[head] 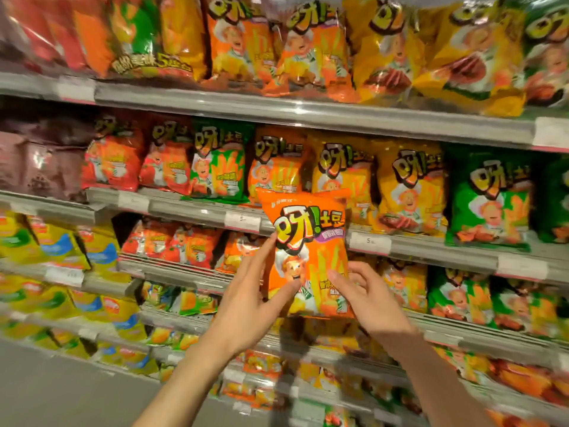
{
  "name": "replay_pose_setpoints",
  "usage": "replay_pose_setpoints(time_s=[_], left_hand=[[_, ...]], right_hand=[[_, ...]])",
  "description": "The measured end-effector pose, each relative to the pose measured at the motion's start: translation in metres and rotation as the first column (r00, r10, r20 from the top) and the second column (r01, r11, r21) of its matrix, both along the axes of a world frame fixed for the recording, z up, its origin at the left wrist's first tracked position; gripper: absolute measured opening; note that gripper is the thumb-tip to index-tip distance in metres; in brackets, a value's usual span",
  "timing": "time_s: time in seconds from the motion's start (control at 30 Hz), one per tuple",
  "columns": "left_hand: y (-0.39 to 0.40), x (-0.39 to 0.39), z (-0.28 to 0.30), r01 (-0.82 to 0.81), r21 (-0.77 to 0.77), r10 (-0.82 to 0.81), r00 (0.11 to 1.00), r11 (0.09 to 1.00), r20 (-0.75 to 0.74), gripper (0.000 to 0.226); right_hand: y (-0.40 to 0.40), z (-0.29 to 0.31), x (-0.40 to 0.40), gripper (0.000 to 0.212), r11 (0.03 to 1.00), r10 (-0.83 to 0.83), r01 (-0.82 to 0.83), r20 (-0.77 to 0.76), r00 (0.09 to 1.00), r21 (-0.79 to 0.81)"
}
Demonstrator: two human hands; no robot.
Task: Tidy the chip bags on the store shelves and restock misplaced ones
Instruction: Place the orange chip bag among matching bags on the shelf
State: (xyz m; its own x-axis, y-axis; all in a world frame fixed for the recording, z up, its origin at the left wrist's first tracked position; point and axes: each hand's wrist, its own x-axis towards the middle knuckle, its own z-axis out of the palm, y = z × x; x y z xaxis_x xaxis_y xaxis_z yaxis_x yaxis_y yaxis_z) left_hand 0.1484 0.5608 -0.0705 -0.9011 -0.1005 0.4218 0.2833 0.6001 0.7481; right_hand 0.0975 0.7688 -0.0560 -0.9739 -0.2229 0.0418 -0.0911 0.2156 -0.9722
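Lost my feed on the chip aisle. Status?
Both hands, left hand and right hand, grip orange chip bag. Bag upright, off the shelf. Nothing in the way.

Both bare forearms reach up and forward from the bottom edge of the view, converging toward the middle. The left hand is raised with its palm turned inward; the index finger stretches up along the left edge of an orange chip bag, while the thumb presses across the bag's lower front, forming a pinching grip. The right hand sits slightly lower on the bag's right side, thumb laid on the front face, the other fingers curled behind the edge. Both wrists are bent slightly back.
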Motion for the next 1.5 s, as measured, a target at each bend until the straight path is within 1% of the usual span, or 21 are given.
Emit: replay_pose_setpoints(time_s=[0.07,0.13,0.23,0.27,0.37,0.5,0.6,0.73,0.87,0.9,0.97,1.0,1.03,1.1,1.13,1.2,1.23,1.27,1.33,1.4,1.5], left_hand=[[-0.016,-0.011,0.007,0.008,0.016,-0.008,1.000,1.000,0.014,0.079],[-0.037,-0.024,0.013,0.004,0.025,-0.005,1.000,1.000,0.022,0.079],[-0.069,-0.051,0.030,-0.040,0.101,0.036,0.998,0.994,0.044,0.081],[-0.079,-0.058,0.035,-0.058,0.106,0.053,0.997,0.993,0.050,0.082],[-0.108,-0.079,0.046,-0.084,0.112,0.079,0.996,0.990,0.049,0.082],[-0.143,-0.091,0.051,-0.090,0.170,0.082,0.995,0.981,0.053,0.064],[-0.173,-0.100,0.047,-0.081,0.229,0.070,0.996,0.970,0.053,0.059],[-0.212,-0.107,0.043,-0.013,0.279,-0.002,0.999,0.960,0.054,0.066],[-0.258,-0.113,0.040,0.002,0.315,-0.016,0.999,0.949,0.043,0.073],[-0.268,-0.114,0.041,0.007,0.314,-0.019,0.999,0.950,0.038,0.073],[-0.289,-0.114,0.043,0.014,0.319,-0.025,0.999,0.948,0.032,0.068],[-0.298,-0.114,0.043,0.016,0.324,-0.026,0.999,0.946,0.026,0.066],[-0.308,-0.114,0.042,0.021,0.327,-0.030,0.999,0.945,0.023,0.065],[-0.325,-0.116,0.041,0.019,0.338,-0.028,0.999,0.941,0.023,0.066],[-0.333,-0.117,0.040,0.017,0.342,-0.027,0.999,0.940,0.025,0.066],[-0.347,-0.120,0.041,0.025,0.347,-0.036,0.999,0.937,0.026,0.064],[-0.352,-0.121,0.042,0.024,0.351,-0.035,0.999,0.936,0.026,0.065],[-0.357,-0.123,0.043,0.018,0.354,-0.030,0.999,0.935,0.027,0.066],[-0.366,-0.126,0.045,0.007,0.356,-0.018,0.999,0.934,0.028,0.068],[-0.371,-0.128,0.047,-0.003,0.362,-0.007,1.000,0.932,0.029,0.069],[-0.373,-0.131,0.048,-0.019,0.375,0.011,1.000,0.927,0.024,0.071]], right_hand=[[-0.013,0.003,-0.012,0.057,1.000,0.019,-0.019,-0.001,1.000,-0.022],[-0.034,0.006,-0.030,0.060,0.998,0.047,-0.047,-0.010,0.999,-0.047],[-0.065,0.016,-0.061,0.060,0.992,0.069,-0.071,-0.017,0.997,-0.102],[-0.075,0.019,-0.070,0.056,0.990,0.082,-0.083,-0.014,0.997,-0.112],[-0.107,0.028,-0.095,0.032,0.988,0.095,-0.098,-0.029,0.995,-0.122],[-0.146,0.025,-0.114,0.016,0.985,0.107,-0.109,-0.027,0.994,-0.131],[-0.176,0.022,-0.122,0.019,0.982,0.112,-0.116,-0.032,0.993,-0.150],[-0.217,0.017,-0.118,0.018,0.985,0.091,-0.094,-0.032,0.995,-0.147],[-0.263,0.011,-0.110,0.017,0.984,0.029,-0.037,-0.049,0.998,-0.175],[-0.273,0.011,-0.108,0.023,0.984,0.019,-0.029,-0.059,0.998,-0.178],[-0.294,0.012,-0.103,0.042,0.982,0.020,-0.032,-0.065,0.998,-0.184],[-0.303,0.014,-0.100,0.045,0.983,0.022,-0.033,-0.065,0.998,-0.178],[-0.311,0.014,-0.099,0.040,0.987,0.026,-0.037,-0.071,0.997,-0.155],[-0.327,0.017,-0.098,0.019,0.995,0.051,-0.057,-0.068,0.996,-0.085],[-0.333,0.022,-0.098,0.017,0.997,0.063,-0.065,-0.062,0.996,-0.036],[-0.337,0.033,-0.102,0.035,0.991,0.073,-0.060,-0.105,0.992,0.120],[-0.335,0.040,-0.106,0.043,0.983,0.047,-0.019,-0.147,0.988,0.184],[-0.331,0.046,-0.112,0.044,0.972,-0.001,0.051,-0.210,0.978,0.232],[-0.317,0.061,-0.129,0.040,0.902,-0.115,0.258,-0.383,0.916,0.346],[-0.304,0.075,-0.147,0.049,0.785,-0.164,0.423,-0.507,0.846,0.453],[-0.296,0.086,-0.171,0.074,0.623,-0.168,0.516,-0.544,0.822,0.588]])
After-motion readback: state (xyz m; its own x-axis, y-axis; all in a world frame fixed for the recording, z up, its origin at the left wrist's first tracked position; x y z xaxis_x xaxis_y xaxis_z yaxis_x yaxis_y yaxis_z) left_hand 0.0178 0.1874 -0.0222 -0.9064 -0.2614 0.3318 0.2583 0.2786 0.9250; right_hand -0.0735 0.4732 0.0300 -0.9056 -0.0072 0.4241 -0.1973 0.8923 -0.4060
